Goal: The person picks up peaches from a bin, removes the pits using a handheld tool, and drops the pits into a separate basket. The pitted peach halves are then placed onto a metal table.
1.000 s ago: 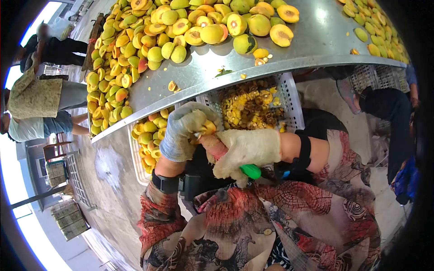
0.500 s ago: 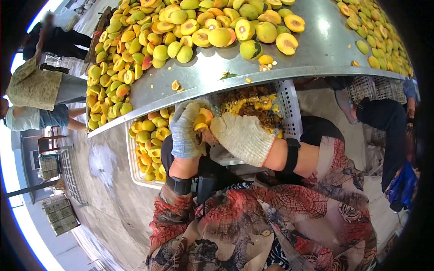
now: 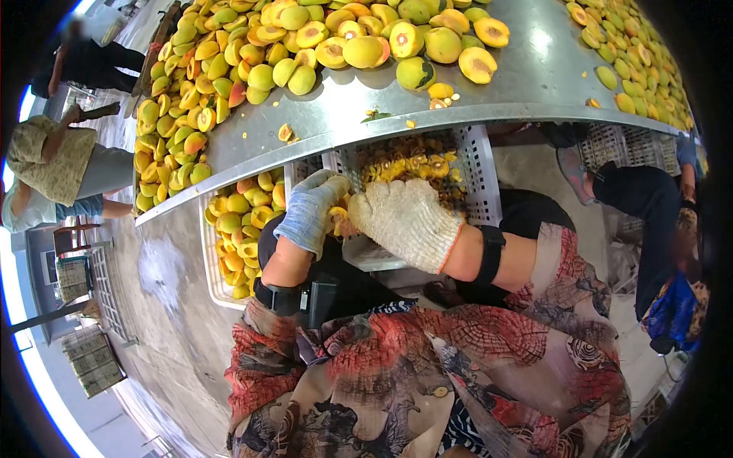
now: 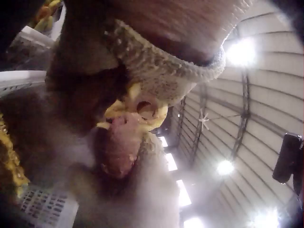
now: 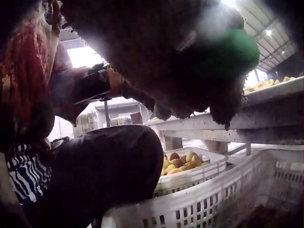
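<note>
In the head view, my left hand (image 3: 311, 212) in a blue-grey glove grips a piece of yellow fruit (image 3: 338, 221), mostly hidden between the hands. My right hand (image 3: 408, 221) wears a cream glove, its back facing up and its curled fingers against the left one. The right wrist view shows a green handle (image 5: 230, 53) held in the right hand; its working end is hidden. Close up in the left wrist view, the yellow fruit (image 4: 160, 116) has a round brownish hollow, and a bare thumb (image 4: 122, 147) presses beside it.
Peach-like fruit halves (image 3: 363, 52) lie heaped on the metal table (image 3: 328, 114). Below its edge stand a white crate (image 3: 482, 172) of yellow-brown scraps and a white basket (image 3: 214, 275) of fruit halves. Other people are at the far left and right.
The right hand has turned from showing its green handle to back-up, against the left hand. The fruit, plainly visible half a second ago, is now mostly covered. Both hands sit slightly farther left in view.
</note>
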A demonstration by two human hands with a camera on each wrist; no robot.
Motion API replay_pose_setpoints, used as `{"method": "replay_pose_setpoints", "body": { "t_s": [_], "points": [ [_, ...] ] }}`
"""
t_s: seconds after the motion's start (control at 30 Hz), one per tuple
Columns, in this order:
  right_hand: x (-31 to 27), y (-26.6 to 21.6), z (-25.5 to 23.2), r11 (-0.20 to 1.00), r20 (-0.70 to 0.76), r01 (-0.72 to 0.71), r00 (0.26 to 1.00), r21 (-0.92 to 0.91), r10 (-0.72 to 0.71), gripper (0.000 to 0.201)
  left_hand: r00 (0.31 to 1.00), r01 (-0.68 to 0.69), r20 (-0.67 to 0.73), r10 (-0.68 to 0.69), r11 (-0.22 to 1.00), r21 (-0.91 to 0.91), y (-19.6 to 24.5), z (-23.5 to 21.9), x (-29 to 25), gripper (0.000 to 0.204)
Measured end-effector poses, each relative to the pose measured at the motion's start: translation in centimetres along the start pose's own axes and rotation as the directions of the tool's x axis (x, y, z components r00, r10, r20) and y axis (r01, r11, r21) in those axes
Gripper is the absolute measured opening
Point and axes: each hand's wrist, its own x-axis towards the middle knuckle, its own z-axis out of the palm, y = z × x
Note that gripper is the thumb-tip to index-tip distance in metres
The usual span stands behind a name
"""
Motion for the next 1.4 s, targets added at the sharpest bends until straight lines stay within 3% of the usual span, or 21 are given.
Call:
{"method": "replay_pose_setpoints", "body": {
  "t_s": [0.13, 0.2, 0.33, 0.43, 0.47, 0.5, 0.53, 0.57, 0.63, 0.67, 0.7, 0.77, 0.83, 0.87, 0.97, 1.03, 1.1, 1.17, 1.23, 1.37, 1.4],
  "points": [
    [0.2, 0.4, -0.3, 0.994, -0.128, 0.083, 0.988, -0.065, -0.09, 0.014, 0.994, 0.013, -0.106, -0.018, 0.999, -0.042, -0.2, 0.3, 0.1, 0.015],
    [0.5, 0.6, -0.8, 0.989, -0.198, 0.108, 0.972, -0.099, -0.126, 0.014, 0.975, 0.033, -0.171, -0.141, 0.856, -0.517, 0.0, 0.0, -0.2, 0.016],
    [0.7, 1.4, -1.4, 1.0, 0.002, -0.014, 1.0, -0.028, 0.014, 0.022, 0.962, -0.039, -0.229, -0.147, 0.757, -0.652, 0.9, -1.6, -1.5, 0.019],
    [0.3, 1.7, -1.4, 0.996, 0.144, -0.093, 0.985, -0.012, 0.094, 0.025, 0.961, -0.203, -0.272, 0.057, 0.812, -0.547, 0.8, -4.3, -3.5, 0.021],
    [-0.1, 1.9, -1.0, 0.994, 0.148, -0.106, 0.983, -0.017, 0.107, 0.023, 0.818, -0.368, -0.323, 0.475, 0.866, 0.339, -0.1, -6.7, -3.8, 0.023],
    [-0.2, 2.3, -1.1, 0.992, 0.148, -0.125, 0.981, -0.027, 0.128, 0.021, 0.658, -0.236, -0.006, 0.753, 0.213, 0.948, -1.0, -9.0, -3.8, 0.025],
    [-0.1, 2.5, -1.7, 0.985, 0.238, -0.174, 0.957, 0.007, 0.167, 0.017, 0.78, -0.001, -0.236, 0.58, 0.378, 0.926, -1.9, -10.9, -3.8, 0.028],
    [-0.2, 2.6, -1.7, 0.981, 0.247, -0.193, 0.95, -0.009, 0.189, 0.014, 0.82, 0.254, -0.45, 0.353, 0.481, 0.839, -3.1, -12.8, -3.9, 0.032],
    [-0.5, 2.6, -2.0, 0.98, 0.225, -0.199, 0.954, -0.006, 0.195, 0.012, 0.767, 0.133, -0.535, 0.353, 0.729, 0.671, -5.6, -16.3, -3.5, 0.042],
    [-0.7, 2.7, -1.8, 0.99, 0.22, -0.142, 0.965, -0.017, 0.142, 0.012, 0.775, -0.003, -0.559, 0.294, 0.887, 0.462, -5.6, -16.8, -2.9, 0.045],
    [-0.7, 2.7, -1.9, 0.989, 0.216, -0.146, 0.965, -0.019, 0.147, 0.012, 0.777, -0.008, -0.554, 0.298, 0.885, 0.465, -4.3, -16.0, -2.4, 0.045],
    [-0.5, 2.5, -2.1, 0.992, 0.24, -0.12, 0.965, 0.027, 0.11, 0.013, 0.768, 0.007, -0.505, 0.393, 0.784, 0.621, 0.2, -12.5, -0.4, 0.049],
    [-0.7, 2.6, -1.6, 0.993, 0.208, -0.12, 0.971, -0.009, 0.12, 0.013, 0.776, -0.168, -0.406, 0.483, 0.778, 0.605, 3.0, -9.9, 3.1, 0.057],
    [-0.7, 2.8, -1.4, 0.991, 0.224, -0.125, 0.968, 0.046, 0.112, 0.013, 0.8, -0.119, -0.371, 0.472, 0.729, 0.674, 5.4, -7.9, 4.4, 0.062],
    [-0.7, 3.0, -1.5, 0.985, 0.256, -0.145, 0.959, 0.093, 0.117, 0.014, 0.799, -0.12, -0.18, 0.574, 0.445, 0.888, 8.9, -5.5, 10.3, 0.07],
    [-0.6, 3.0, -1.5, 0.975, 0.259, -0.189, 0.954, 0.12, 0.153, 0.012, 0.893, -0.078, -0.089, 0.442, 0.346, 0.935, 11.0, -3.9, 13.9, 0.071],
    [-0.2, 3.2, -2.1, 0.965, 0.297, -0.229, 0.937, 0.128, 0.183, 0.014, 0.914, -0.115, 0.048, 0.402, 0.145, 0.983, 12.4, -2.2, 16.7, 0.071],
    [-0.1, 3.3, -2.3, 0.971, 0.367, -0.203, 0.919, 0.129, 0.143, 0.015, 0.87, -0.202, 0.181, 0.458, -0.003, 0.979, 12.5, -0.8, 19.1, 0.063],
    [0.0, 3.4, -2.2, 0.968, 0.319, -0.208, 0.935, 0.143, 0.154, 0.017, 0.931, -0.119, 0.156, 0.331, -0.129, 0.984, 14.0, 1.6, 19.9, 0.058],
    [-0.1, 3.4, -2.4, 0.982, 0.232, -0.163, 0.963, 0.094, 0.138, 0.026, 0.936, -0.136, 0.172, 0.308, -0.134, 0.982, 14.2, 1.5, 21.9, 0.042],
    [0.1, 3.6, -3.3, 0.964, 0.271, -0.192, 0.953, 0.185, 0.138, 0.028, 0.949, -0.11, 0.146, 0.279, -0.14, 0.984, 14.1, 1.4, 22.1, 0.038]
  ]
}}
